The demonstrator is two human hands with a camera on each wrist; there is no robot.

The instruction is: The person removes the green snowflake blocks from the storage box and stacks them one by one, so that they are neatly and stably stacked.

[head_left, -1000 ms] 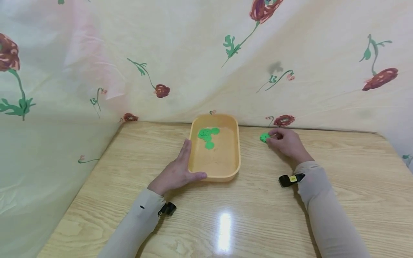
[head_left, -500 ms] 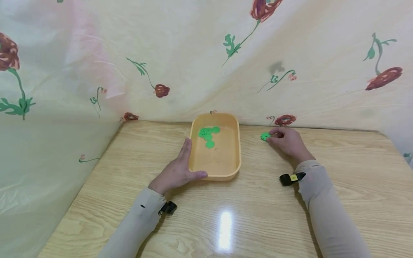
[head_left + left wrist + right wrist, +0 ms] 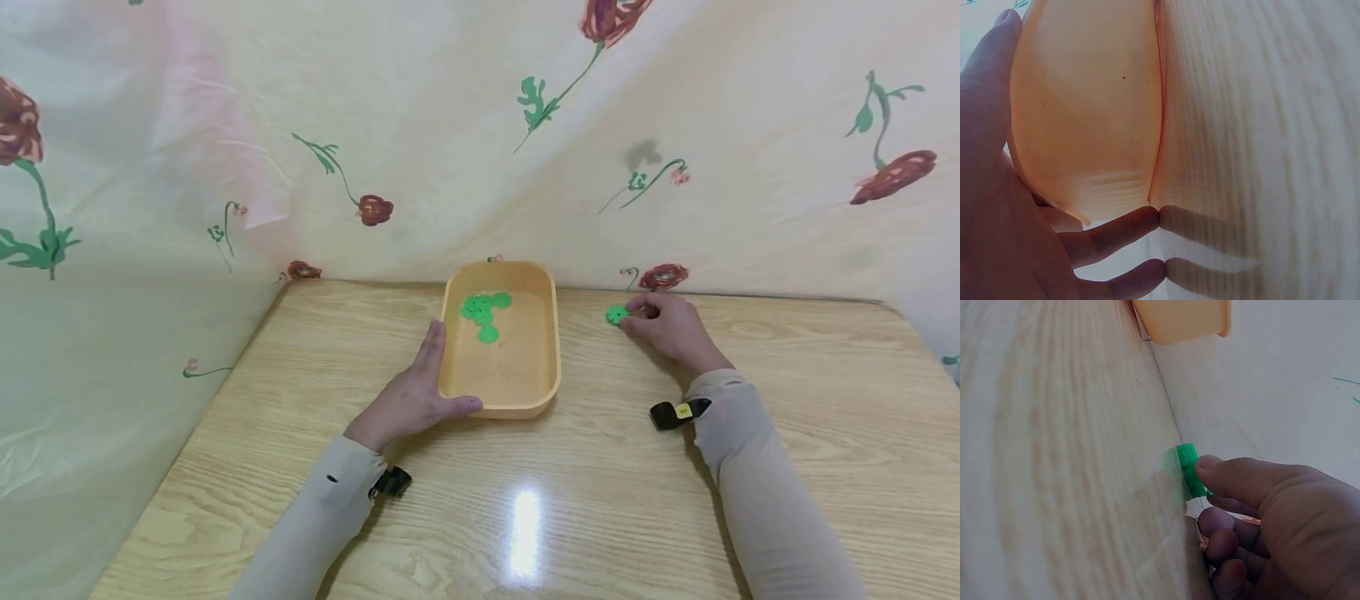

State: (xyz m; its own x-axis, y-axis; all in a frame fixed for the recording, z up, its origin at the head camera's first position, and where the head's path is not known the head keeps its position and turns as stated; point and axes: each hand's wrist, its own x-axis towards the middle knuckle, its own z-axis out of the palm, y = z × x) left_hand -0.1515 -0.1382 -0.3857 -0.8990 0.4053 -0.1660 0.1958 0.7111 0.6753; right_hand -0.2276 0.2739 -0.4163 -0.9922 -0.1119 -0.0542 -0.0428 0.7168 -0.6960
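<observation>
At the middle of the table stands a light-orange plastic tray (image 3: 498, 375). My left hand (image 3: 405, 400) lies against its near left corner, fingers extended along the left side and thumb along the front rim; the left wrist view shows the tray wall (image 3: 1091, 112) beside the hand. Several flat green discs (image 3: 477, 310) lie inside, clustered toward the far left. Right of the tray, my right hand (image 3: 670, 332) pinches a small stack of green notched discs (image 3: 617, 315) between thumb and fingers. The right wrist view shows the stack (image 3: 1189, 469) on edge, at the tabletop.
The wood-grain table (image 3: 585, 500) meets a flower-printed cloth (image 3: 450, 167) just behind the tray. The cloth also hangs along the left side. A black wrist camera (image 3: 667, 415) sits under the right wrist, another (image 3: 393, 482) by the left.
Both hands stay where they were, the left on the tray and the right on the green discs. The head view has shifted very slightly.
</observation>
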